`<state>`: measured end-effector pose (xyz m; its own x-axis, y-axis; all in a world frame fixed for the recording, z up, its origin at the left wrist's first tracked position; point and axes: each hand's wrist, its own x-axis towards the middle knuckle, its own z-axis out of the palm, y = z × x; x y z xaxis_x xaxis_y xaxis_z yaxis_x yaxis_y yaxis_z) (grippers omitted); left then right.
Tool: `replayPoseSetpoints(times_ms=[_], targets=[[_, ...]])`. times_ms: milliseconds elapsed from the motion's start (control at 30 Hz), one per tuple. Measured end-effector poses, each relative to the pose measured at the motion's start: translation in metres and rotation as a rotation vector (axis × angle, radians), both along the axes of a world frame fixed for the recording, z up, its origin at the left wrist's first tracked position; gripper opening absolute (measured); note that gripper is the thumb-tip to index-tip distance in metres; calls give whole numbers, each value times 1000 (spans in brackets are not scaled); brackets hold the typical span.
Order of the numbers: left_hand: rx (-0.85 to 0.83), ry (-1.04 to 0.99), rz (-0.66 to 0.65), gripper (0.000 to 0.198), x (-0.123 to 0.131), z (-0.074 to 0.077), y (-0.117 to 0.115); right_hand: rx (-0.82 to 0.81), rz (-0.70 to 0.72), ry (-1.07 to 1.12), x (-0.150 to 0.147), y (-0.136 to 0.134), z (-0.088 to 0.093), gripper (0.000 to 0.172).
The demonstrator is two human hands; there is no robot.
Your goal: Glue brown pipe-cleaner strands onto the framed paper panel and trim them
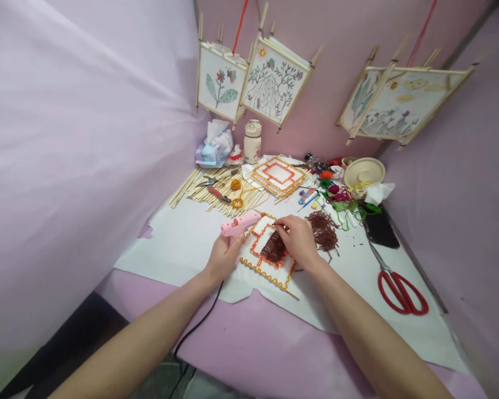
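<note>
- I see a flat white panel (249, 254) with wavy orange and yellow edges on the white-covered table (183, 244), between the two hands.
- The left hand (224, 257) is curled around a pink plastic glue gun (235, 226), by the panel's left side.
- The right hand (298, 237) is over the panel, thumb and finger pressed together; I can't tell what they pinch.
- Dark brown strands (272, 250) lie on the panel, just left of the right hand.

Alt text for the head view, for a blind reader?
The left hand holds a pink glue gun at the edge of a yarn-trimmed white panel; the right hand reaches its brown strands. Framed drawings hang above; red-handled scissors lie at right.
</note>
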<state>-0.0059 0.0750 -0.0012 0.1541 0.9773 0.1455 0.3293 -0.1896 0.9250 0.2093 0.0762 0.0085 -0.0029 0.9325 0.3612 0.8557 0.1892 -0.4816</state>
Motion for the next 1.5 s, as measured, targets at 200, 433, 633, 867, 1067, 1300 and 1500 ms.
replayPoseSetpoints(times_ms=[200,433,633,867,1067,1300,1500], targets=[[-57,-116,-40,32,-5,-11,0,-24,-62,-136,-10,2,-13,15],[-41,-48,-31,27,-5,-8,1,37,-90,-202,-11,4,-11,13],[-40,-69,-24,23,-6,-9,-1,-8,-100,-225,-15,9,-12,12],[-50,-82,-22,23,-6,-13,-3,-21,-108,-259,-18,11,-18,15],[-45,-84,-26,23,-6,-10,-3,-1,-99,-304,-19,10,-18,14],[-51,-92,-9,25,-5,-8,-3,36,-82,-339,-17,0,-11,12],[-38,-95,-24,26,-5,-7,-3,40,5,-389,-13,-7,-12,17]])
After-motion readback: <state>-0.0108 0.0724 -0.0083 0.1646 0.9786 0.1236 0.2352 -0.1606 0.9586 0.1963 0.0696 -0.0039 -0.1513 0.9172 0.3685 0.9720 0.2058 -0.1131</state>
